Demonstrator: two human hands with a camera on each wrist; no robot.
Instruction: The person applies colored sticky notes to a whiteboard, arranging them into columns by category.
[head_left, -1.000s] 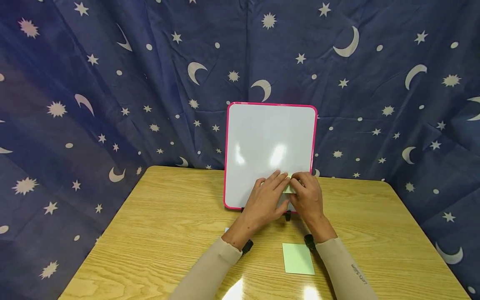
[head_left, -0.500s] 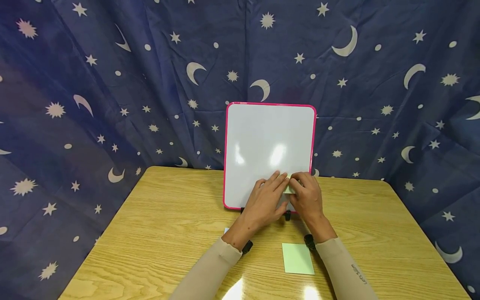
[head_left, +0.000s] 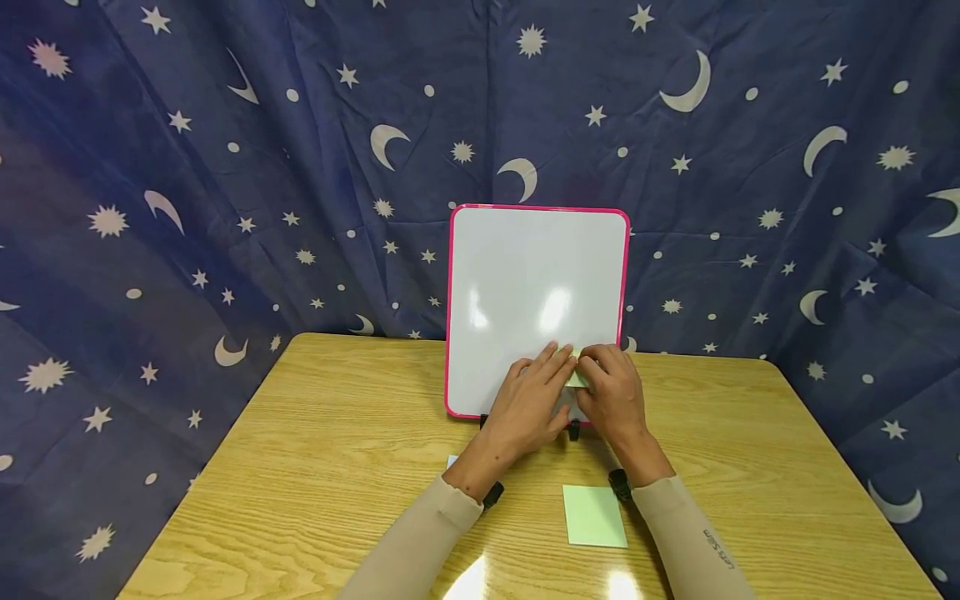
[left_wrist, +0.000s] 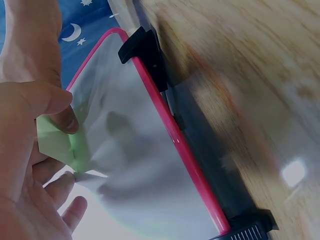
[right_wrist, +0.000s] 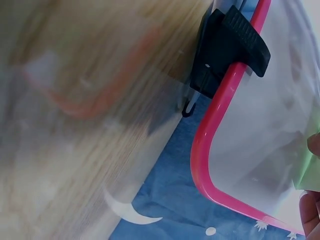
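A small white board (head_left: 525, 258) with a pink rim stands upright on the table. Low on its right side is a pale green sticky note (head_left: 577, 380), partly covered by both hands. My left hand (head_left: 528, 400) lies over the note's left side, fingers extended up against the board. From the right, my right hand (head_left: 617, 392) pinches the note between curled fingers and thumb. The left wrist view shows the sticky note (left_wrist: 54, 137) creased, its near part lifted off the board. In the right wrist view a thumb and finger sit at the note's edge (right_wrist: 311, 172).
A light green square of notes (head_left: 594, 517) lies on the wooden table (head_left: 337, 467) near the right forearm. A pale blue paper corner (head_left: 452, 460) shows beside the left wrist. Black clips (right_wrist: 227, 47) support the board's lower rim. A starry blue curtain (head_left: 337, 167) hangs behind.
Both hands keep almost the same place at the sticky note. The whole head view shifts very slightly to the left.
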